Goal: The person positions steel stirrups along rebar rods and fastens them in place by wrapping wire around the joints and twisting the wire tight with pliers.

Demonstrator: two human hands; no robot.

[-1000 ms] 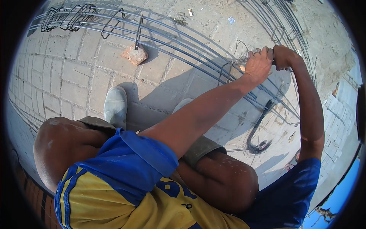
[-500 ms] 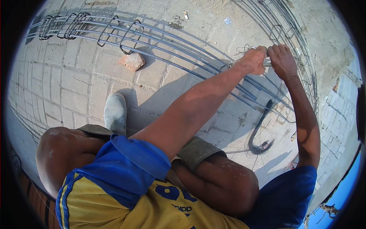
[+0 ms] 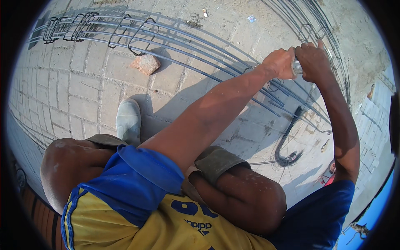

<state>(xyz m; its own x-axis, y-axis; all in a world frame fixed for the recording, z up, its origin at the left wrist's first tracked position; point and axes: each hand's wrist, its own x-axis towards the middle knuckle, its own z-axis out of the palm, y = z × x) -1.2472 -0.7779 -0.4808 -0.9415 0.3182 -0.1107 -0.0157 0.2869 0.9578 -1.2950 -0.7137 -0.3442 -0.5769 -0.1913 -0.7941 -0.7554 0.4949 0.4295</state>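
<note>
Paved floor [image 3: 75, 91] fills most of the view, its edges lost in the dark lens rim. The long steel bars [image 3: 191, 67] lie across it ahead of the person; their far left ends are hard to make out near the rim, and the left forearm hides part of the run. The lens bends their long axis, which slants from upper left to lower right, the cut ends pointing lower right. A second bundle of bars [image 3: 329, 39] is cut off at the top.

A dark bundle of wire [image 3: 278, 148] curves on the ground below the cut ends. The left hand [image 3: 280, 63] and right hand [image 3: 313, 61] are side by side above the bars, fingers curled tight about a small grey piece [image 3: 297, 66], mostly hidden, its kind unclear. A boot [image 3: 128, 121] stands below a broken chunk of brick [image 3: 146, 65]. The nearest square hoop [image 3: 130, 45] leans around the bars, its face open to view; a second ago it looked nearly edge-on. A thin wire loop [image 3: 273, 88] now shows under the left hand; half a second ago a loop showed above it.
</note>
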